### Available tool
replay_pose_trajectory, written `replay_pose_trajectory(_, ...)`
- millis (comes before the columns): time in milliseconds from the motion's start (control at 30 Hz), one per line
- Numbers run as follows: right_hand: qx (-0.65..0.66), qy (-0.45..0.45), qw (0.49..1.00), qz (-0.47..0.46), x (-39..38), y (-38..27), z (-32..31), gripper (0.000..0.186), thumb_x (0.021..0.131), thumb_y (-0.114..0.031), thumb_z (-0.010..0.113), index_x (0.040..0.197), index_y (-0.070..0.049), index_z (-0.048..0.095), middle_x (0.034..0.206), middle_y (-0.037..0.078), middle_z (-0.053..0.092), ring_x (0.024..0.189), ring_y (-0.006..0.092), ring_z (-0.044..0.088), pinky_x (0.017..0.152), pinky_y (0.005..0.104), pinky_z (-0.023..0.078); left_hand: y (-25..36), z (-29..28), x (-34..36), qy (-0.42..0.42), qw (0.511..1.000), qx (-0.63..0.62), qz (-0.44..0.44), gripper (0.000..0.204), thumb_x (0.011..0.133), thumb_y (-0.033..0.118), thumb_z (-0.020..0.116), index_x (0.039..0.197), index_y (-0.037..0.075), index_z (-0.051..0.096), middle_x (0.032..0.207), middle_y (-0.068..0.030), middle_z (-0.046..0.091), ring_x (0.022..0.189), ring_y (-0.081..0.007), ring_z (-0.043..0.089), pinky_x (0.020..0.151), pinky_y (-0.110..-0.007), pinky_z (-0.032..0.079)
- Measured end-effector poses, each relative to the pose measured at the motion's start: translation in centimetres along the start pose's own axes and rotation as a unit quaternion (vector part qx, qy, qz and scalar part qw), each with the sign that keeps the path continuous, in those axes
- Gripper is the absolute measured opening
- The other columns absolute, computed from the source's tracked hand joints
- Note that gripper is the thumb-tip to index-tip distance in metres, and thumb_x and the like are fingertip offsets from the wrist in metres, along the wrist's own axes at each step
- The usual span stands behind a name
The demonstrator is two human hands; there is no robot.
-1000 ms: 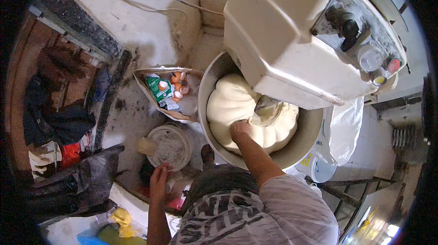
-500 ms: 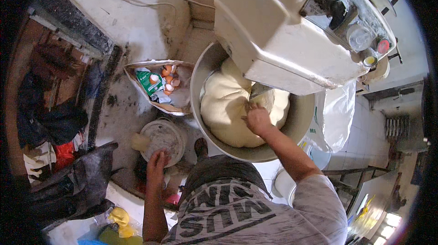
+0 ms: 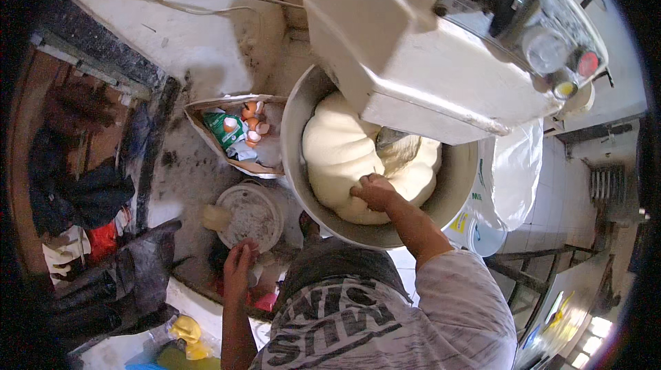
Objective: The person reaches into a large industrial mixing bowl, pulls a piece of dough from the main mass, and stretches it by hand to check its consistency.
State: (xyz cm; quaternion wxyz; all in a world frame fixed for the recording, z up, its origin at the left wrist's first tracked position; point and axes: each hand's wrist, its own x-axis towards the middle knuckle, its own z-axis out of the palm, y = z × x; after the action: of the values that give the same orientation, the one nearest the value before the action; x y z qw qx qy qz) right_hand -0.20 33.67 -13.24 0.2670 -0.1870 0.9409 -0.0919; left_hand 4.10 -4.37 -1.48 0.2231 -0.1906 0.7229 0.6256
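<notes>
On top of the big pale dough (image 3: 330,153), the right hand (image 3: 374,192) is resting with its fingers curled in. Its fingertips are touching the dough on the side near the person, but I cannot tell if they are pinching any of it. Lower down, the left hand (image 3: 239,265) is hanging loose, half open, with its fingers a bit bent and no thing showing in it.

The dough is sitting inside a round metal bowl (image 3: 295,143), bulging up in fat, smooth folds. A grey piece (image 3: 390,138) is poking out of its middle; too much is hidden to say what it is. Over the far side of the bowl, a big cream mixer (image 3: 413,74) is leaning in, and it is showing a black knob (image 3: 502,8) and a red button (image 3: 587,64).

Close to the left hand, a round white tub (image 3: 251,215) is standing with a dusty top. Just left of the bowl, an open paper sack (image 3: 273,134) is holding broken brown eggshells (image 3: 253,124) and a green packet (image 3: 219,124). To the right of the bowl, a shiny plastic sheet (image 3: 515,177) is hanging down.
</notes>
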Motion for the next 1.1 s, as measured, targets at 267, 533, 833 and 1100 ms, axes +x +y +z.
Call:
replay_pose_trajectory(267,-0.061,-0.164,0.97,0.166,-1.9,2.3,2.4,0.038,0.074,-0.015,0.062,0.112,-0.02,0.06,0.112,0.014,0.057,0.106,0.0319,0.053,0.086,0.0423,0.044,1.8,1.6,0.4,-0.03,0.999,0.025,0.038,0.029,0.092,0.023,0.048,0.111,0.002,0.055,0.102,-0.0085,0.059,0.092,-0.0176,0.057,0.083,-0.03,0.043)
replay_pose_trajectory(533,-0.145,-0.197,0.947,0.209,-10.1,-1.6,-5.1,0.043,0.079,-0.026,0.057,0.12,-0.014,0.053,0.13,0.021,0.041,0.115,0.0401,0.045,0.093,0.0602,0.032,1.7,1.4,1.2,-0.048,0.997,0.041,0.055,0.03,0.092,0.023,0.049,0.111,0.001,0.054,0.103,-0.0095,0.059,0.092,-0.0176,0.057,0.082,-0.03,0.044)
replay_pose_trajectory(833,0.001,-0.045,0.973,0.228,1.3,-1.5,-7.6,0.062,0.08,-0.053,0.051,0.115,-0.002,0.051,0.111,0.018,0.056,0.099,0.0273,0.053,0.085,0.0372,0.039,4.0,2.9,2.0,-0.053,0.995,0.043,0.076,0.029,0.092,0.021,0.048,0.112,0.0,0.053,0.104,-0.0113,0.059,0.095,-0.0176,0.056,0.085,-0.03,0.045)
replay_pose_trajectory(1100,-0.053,-0.056,0.965,0.25,7.9,-4.7,0.8,0.058,0.079,-0.049,0.053,0.109,0.0,0.058,0.115,0.013,0.055,0.11,0.0278,0.046,0.088,0.0356,0.039,1.4,-0.4,1.2,-0.002,0.999,0.021,0.044,0.031,0.093,0.023,0.047,0.112,-0.002,0.053,0.104,-0.0119,0.059,0.094,-0.0189,0.056,0.085,-0.031,0.043)
